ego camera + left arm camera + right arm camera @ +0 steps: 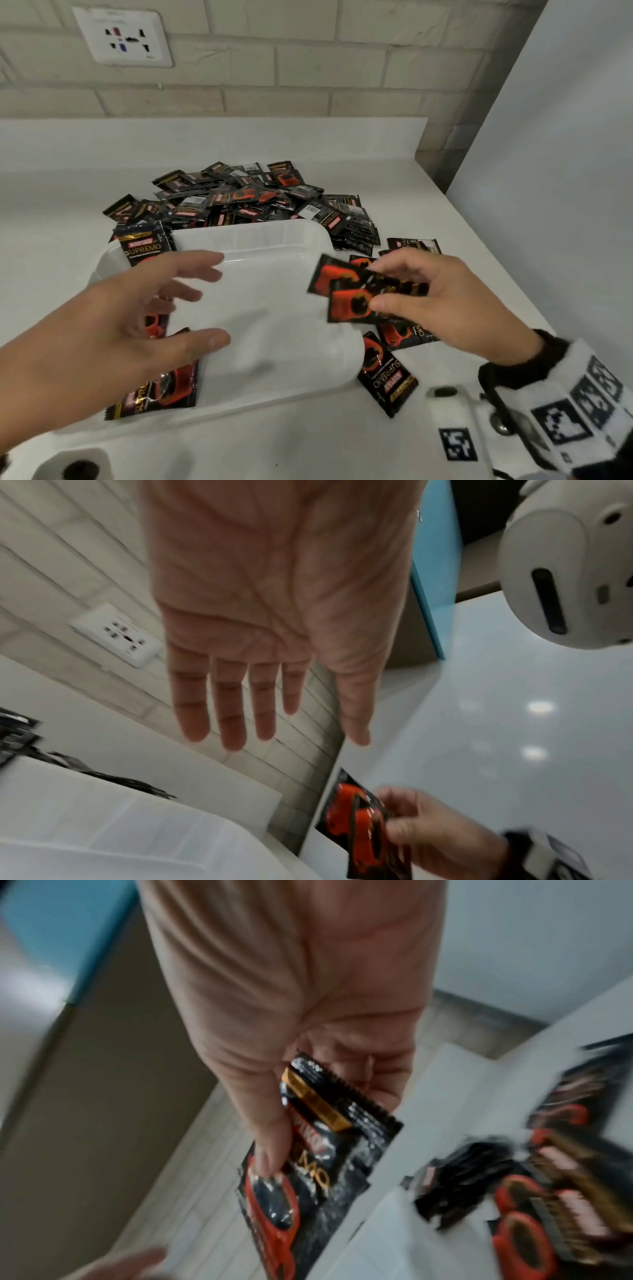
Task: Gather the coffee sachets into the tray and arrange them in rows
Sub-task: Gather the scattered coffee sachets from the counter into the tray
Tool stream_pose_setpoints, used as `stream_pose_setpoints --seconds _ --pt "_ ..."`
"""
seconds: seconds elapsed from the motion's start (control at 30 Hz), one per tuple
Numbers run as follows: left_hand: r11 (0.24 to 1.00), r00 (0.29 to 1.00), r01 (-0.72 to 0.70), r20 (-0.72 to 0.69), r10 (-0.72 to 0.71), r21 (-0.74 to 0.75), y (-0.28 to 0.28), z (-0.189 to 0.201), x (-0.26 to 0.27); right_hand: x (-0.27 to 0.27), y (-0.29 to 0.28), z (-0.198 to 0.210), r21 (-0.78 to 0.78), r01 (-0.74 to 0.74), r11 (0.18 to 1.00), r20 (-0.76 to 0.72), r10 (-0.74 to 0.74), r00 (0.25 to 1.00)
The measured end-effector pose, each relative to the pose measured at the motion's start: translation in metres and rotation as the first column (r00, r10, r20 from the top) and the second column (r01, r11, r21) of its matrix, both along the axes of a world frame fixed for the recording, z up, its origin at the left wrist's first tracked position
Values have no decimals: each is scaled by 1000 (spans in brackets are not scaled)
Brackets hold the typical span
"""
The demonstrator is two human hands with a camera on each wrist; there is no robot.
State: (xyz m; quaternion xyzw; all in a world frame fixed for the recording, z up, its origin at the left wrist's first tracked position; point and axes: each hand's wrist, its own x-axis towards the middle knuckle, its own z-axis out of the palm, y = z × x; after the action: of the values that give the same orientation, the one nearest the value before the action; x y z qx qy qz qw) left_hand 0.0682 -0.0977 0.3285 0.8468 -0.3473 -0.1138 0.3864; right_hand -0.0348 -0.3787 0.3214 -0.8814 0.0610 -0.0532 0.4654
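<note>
**Coffee sachets [356, 291]: right side, long axis pointing left over the tray**

Left hand [137, 315] spread flat, holding nothing, hovering over the tray's [274, 240] left row. Mid-tray bare. Right hand [435, 301] pinching a couple of sachets at the tray's right edge, nearer the gap, so probably just sliding leftward next. Big pile [246, 195] waiting behind.

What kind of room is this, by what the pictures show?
Probably a kitchen or pantry corner. A white counter runs along a brick-tiled wall with a power socket, and a heap of instant coffee sachets lies behind a white tray.
</note>
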Motion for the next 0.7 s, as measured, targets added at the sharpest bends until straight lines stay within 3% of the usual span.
stream_pose_setpoints --seconds 0.1,0.2,0.43,0.7 --pt "993 990 108 81 -111 39 -26 9 -16 2 31 13 -163 -164 973 20 169 985" --pt "973 959 207 174 -222 100 -40 8 -21 4 51 15 -173 -215 961 103 235 967" --pt "1000 996 9 85 -8 -17 -1 -14 9 -12 22 -7 48 4 999 145 -11 989" --pt "965 995 -103 33 98 241 65 -80 73 -43 -4 -35 -142 67 988 17 -65 998"
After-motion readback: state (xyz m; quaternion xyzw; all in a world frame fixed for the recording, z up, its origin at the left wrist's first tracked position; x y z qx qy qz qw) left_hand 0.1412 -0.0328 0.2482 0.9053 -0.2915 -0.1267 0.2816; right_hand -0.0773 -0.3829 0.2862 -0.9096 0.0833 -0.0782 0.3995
